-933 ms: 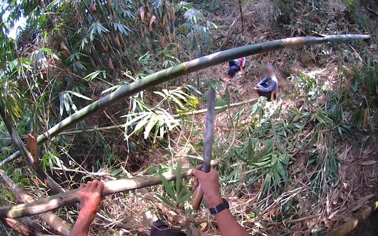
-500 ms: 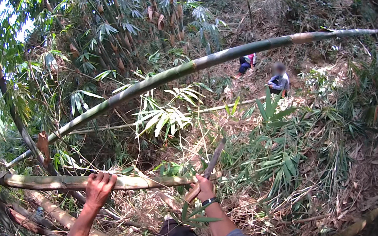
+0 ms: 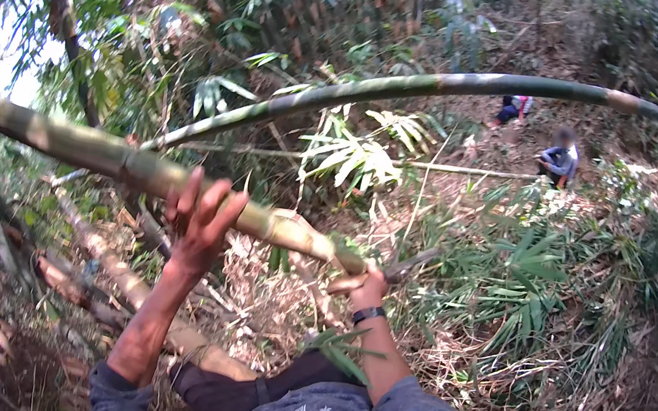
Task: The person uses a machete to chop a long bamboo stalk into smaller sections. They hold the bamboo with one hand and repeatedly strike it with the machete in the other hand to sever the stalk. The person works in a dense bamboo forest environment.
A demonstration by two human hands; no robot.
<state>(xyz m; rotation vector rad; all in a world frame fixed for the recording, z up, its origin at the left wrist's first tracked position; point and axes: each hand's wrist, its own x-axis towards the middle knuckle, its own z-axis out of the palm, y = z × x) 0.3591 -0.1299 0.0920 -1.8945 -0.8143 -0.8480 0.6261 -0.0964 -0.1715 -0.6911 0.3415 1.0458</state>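
A cut bamboo pole [image 3: 148, 171] is lifted in front of me, its left end higher and nearer than its right. My left hand [image 3: 204, 215] grips it around the middle, fingers curled against its side. My right hand [image 3: 371, 286] is closed around the wooden handle [image 3: 346, 284] of a machete [image 3: 413, 265], at the pole's right end. The dark blade points away to the right. Whether this hand also grips the pole end is hidden. Bamboo leaves [image 3: 344, 352] hang close to my right forearm.
A long green bamboo stem [image 3: 366, 90] arches across the view beyond the pole. Two people, one a seated person [image 3: 560, 163], are on the far slope. Thick bamboo poles [image 3: 213, 354] lie beside my legs. Cut leafy branches [image 3: 521, 281] and dry litter cover the ground at right.
The pole's left end has risen, and my left hand has gone up with it. The machete has tipped from steep to flatter. The background has shifted to the right in view.
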